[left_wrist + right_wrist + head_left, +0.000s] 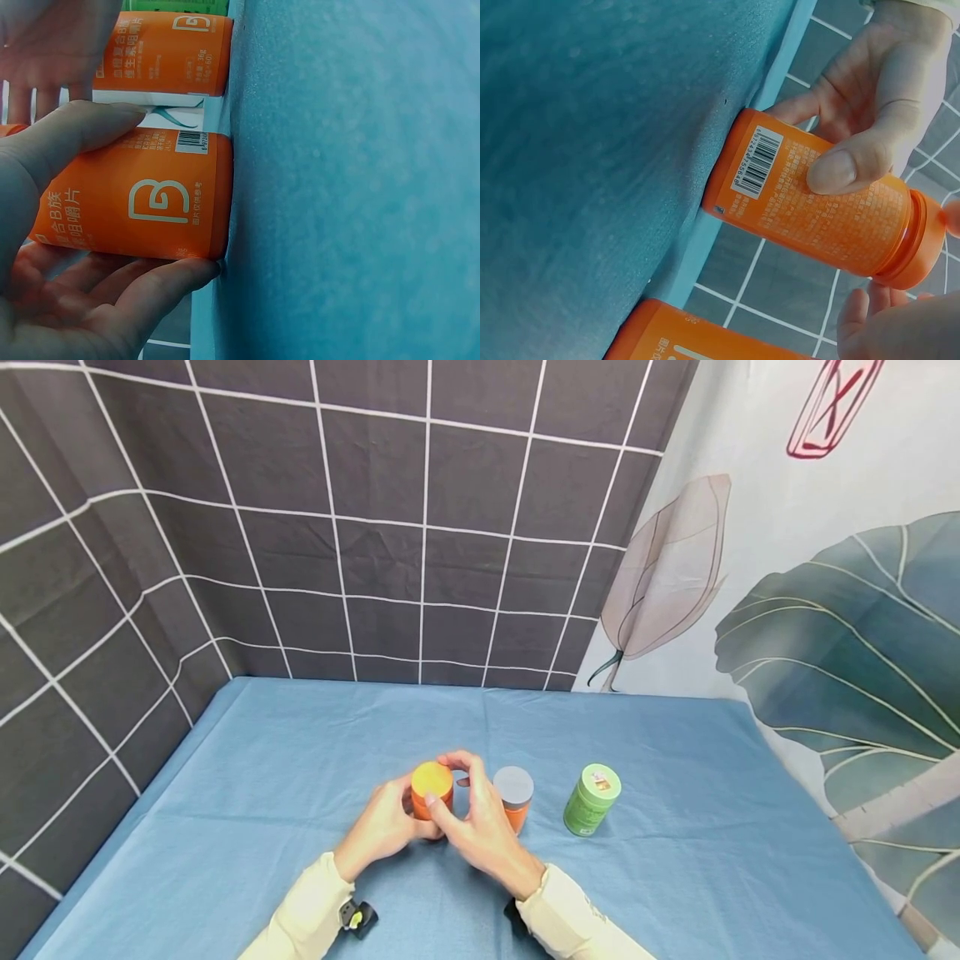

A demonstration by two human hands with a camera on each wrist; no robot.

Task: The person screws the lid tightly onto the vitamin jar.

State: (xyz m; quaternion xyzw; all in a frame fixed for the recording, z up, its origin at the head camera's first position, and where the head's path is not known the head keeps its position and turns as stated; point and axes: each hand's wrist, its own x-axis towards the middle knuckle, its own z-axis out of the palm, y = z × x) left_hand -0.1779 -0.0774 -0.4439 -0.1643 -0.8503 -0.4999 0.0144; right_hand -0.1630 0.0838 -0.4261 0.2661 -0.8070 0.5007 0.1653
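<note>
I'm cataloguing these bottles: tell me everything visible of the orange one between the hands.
The orange bottle is cylindrical and looks like smooth plastic, with pale printing, a B-like logo and a barcode near its base. Its orange lid is on; whether it is loosened cannot be told. It stands upright on the blue cloth, left of the grey-lidded bottle. The left hand grips its body, and the right hand holds the lid between thumb and fingers.

Held jar (433,782) partly behind hands (482,825)
</note>
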